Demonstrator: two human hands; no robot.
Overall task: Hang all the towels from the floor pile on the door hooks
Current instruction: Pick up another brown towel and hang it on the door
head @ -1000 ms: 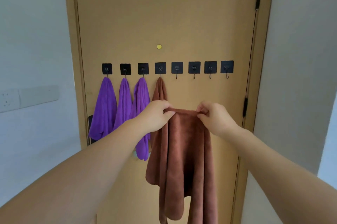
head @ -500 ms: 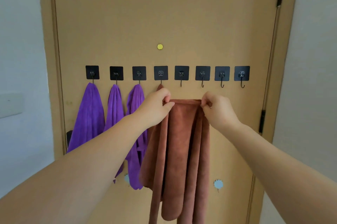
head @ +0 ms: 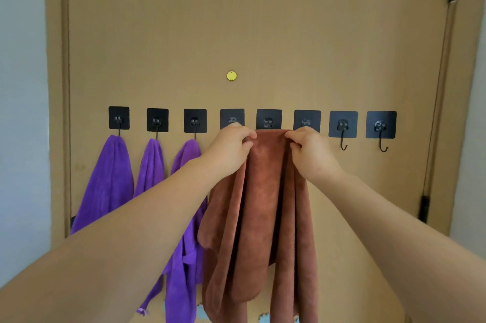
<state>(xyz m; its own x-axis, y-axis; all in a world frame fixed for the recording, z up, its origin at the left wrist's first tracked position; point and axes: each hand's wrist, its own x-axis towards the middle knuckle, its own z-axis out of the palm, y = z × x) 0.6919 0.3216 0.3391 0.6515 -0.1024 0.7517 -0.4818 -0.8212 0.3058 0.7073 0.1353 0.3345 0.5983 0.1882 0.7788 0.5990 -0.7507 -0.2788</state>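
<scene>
A brown towel (head: 268,191) hangs in folds from both my hands. My left hand (head: 231,149) pinches its top edge on the left and my right hand (head: 310,152) pinches it on the right. The top edge is level with the bottom of the fifth hook plate (head: 268,119) on the tan door (head: 236,20); that hook's tip is hidden. Three purple towels (head: 107,178) hang on the three leftmost hooks. Another brown towel, seen earlier on the fourth hook (head: 232,117), is hidden behind my left hand and the held towel.
Two bare black hooks (head: 343,142) hang at the right end of the row. A small yellow disc (head: 231,76) sits above the hooks. White walls flank the door frame; hinges (head: 424,208) run down the right side.
Both hands have lifted the brown towel upward and toward the door, from below the hook row to the level of the hook plates. The view has drawn closer to the door.
</scene>
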